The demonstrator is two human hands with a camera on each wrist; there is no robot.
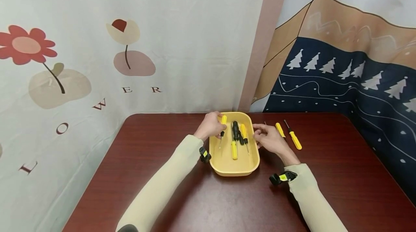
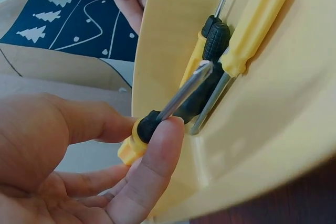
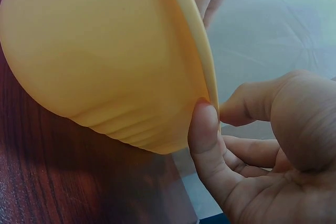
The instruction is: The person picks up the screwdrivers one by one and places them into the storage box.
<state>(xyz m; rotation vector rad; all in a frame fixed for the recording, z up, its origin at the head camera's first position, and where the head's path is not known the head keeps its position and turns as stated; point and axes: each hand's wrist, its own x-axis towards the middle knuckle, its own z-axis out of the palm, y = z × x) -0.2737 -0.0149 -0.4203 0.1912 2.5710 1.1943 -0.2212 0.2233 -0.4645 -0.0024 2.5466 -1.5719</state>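
Observation:
A yellow plastic basin [image 1: 232, 169] stands on the table with several screwdrivers in it. Over its left side, my left hand [image 1: 211, 125] pinches a screwdriver [image 1: 223, 121] with a yellow handle and black collar; in the left wrist view its metal shaft [image 2: 184, 92] points up past the thumb. My right hand [image 1: 269, 139] pinches the basin's right rim [image 3: 209, 72] between thumb and finger. Inside the basin lie a black-handled screwdriver [image 1: 235, 129], a yellow-handled one [image 1: 234, 150], and a yellow-and-black one [image 1: 244, 132] with a short black handle [image 1: 241, 138] beside it.
Right of the basin, a yellow-and-black screwdriver [image 1: 294, 140] lies on the dark red table [image 1: 156, 145]. Another yellow handle [image 1: 280, 130] is partly hidden behind my right hand. A printed curtain [image 1: 195, 44] hangs along the table's back edge.

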